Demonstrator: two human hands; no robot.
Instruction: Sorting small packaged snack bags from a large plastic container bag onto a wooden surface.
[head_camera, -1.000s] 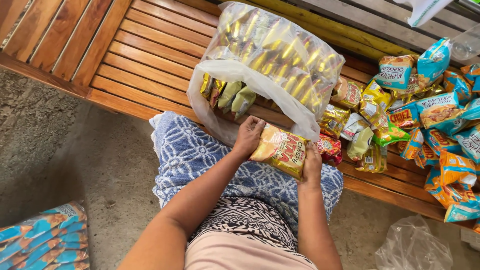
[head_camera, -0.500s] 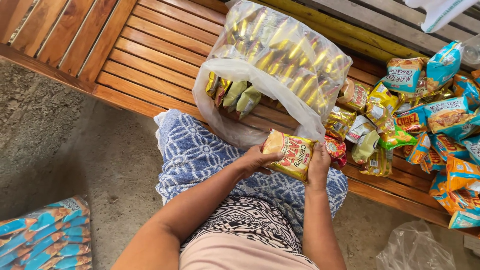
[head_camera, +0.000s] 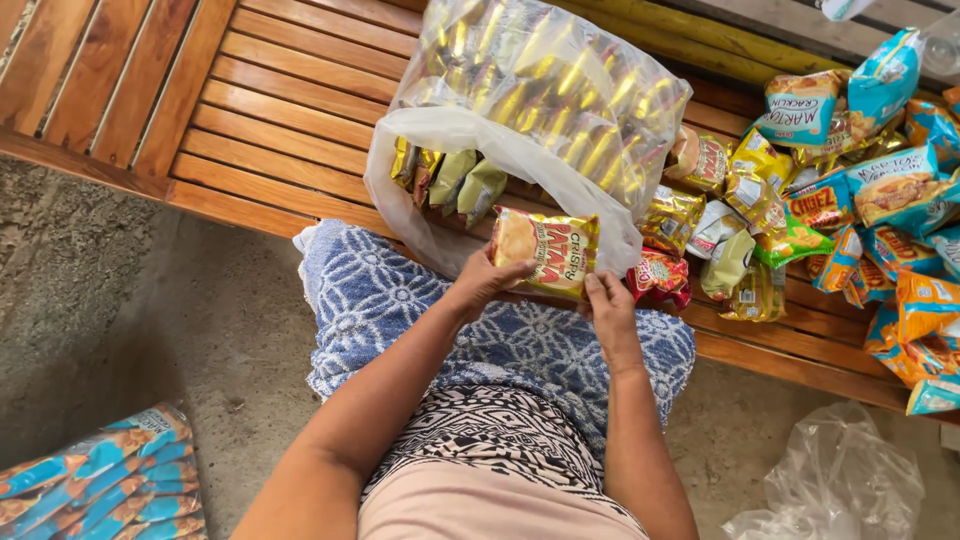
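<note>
Head view — snack packet (head_camera: 545, 252) crosswise btw hands

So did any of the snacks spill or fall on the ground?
None lie spilled on the ground. The big clear bag lies on its side on the bench, a few packets poking from its mouth. Both hands hold one yellow packet.

The yellow snack packet (head_camera: 547, 252) was held flat between both hands, its printed face up and tilted slightly, with red lettering and a pale picture at its left end. It lay just near of the big clear plastic bag (head_camera: 540, 90) of gold packets.
</note>
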